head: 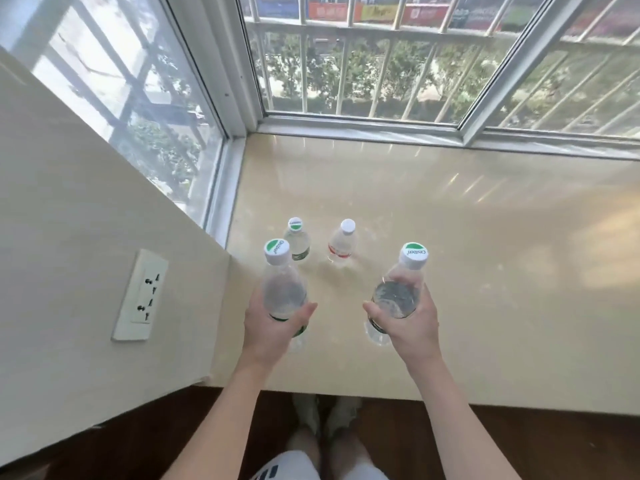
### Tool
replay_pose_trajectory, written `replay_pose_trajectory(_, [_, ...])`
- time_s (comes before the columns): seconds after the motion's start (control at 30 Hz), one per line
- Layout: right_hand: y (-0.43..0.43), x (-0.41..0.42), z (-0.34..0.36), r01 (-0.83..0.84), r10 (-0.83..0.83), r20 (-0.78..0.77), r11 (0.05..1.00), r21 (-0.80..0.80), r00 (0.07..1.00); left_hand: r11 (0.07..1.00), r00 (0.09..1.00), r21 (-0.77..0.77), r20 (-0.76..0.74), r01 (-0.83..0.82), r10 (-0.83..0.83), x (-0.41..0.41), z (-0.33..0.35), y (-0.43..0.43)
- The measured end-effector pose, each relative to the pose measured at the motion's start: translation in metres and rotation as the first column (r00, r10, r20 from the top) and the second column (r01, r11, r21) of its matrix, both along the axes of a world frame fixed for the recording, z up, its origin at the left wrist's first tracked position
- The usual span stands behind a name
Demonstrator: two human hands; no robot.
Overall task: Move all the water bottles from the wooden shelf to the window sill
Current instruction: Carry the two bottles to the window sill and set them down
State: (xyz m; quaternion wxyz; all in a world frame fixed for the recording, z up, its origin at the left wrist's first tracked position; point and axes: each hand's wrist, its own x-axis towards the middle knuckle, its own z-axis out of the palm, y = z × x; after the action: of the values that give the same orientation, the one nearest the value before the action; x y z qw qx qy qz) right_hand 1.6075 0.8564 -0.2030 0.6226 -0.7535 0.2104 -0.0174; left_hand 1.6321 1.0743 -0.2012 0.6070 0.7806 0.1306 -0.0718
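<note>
My left hand point(270, 327) grips a clear water bottle point(282, 289) with a green-and-white cap, held upright over the beige window sill point(450, 271). My right hand point(412, 323) grips a second such bottle point(398, 296), also upright; I cannot tell whether either bottle's base touches the sill. Beyond them two smaller bottles stand on the sill: a green-labelled bottle point(297, 239) on the left and a red-labelled bottle point(343, 240) with a plain white cap on the right. The wooden shelf is out of view.
A cream wall point(86, 237) with a white power socket point(140, 296) bounds the sill on the left. Sliding windows point(363, 126) with white bars run along the back. Dark wooden floor and my feet point(325, 420) lie below the sill's near edge.
</note>
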Motion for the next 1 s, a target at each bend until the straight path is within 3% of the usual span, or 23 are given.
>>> replay_pose_trajectory(0.27, [0.012,0.017,-0.102,0.001,-0.003,-0.037,0.998,-0.057,0.999,0.995,0.991,0.005,-0.080,0.104,-0.103,0.027,-0.080,0.004])
replay_pose_trajectory(0.47, [0.017,0.045,-0.164,-0.066,0.065,-0.022,0.996,-0.053,0.998,0.993,0.995,0.067,-0.013,0.095,-0.094,0.050,-0.140,0.008])
replay_pose_trajectory(0.73, [0.032,0.066,-0.207,-0.075,0.076,0.024,0.996,-0.055,0.997,0.996,0.996,0.063,0.051,0.068,-0.071,0.060,-0.184,0.007])
replay_pose_trajectory(1.0, [0.031,0.053,-0.228,-0.068,0.069,0.012,0.995,-0.075,0.998,0.994,0.996,0.070,-0.007,0.086,-0.085,0.048,-0.212,0.020])
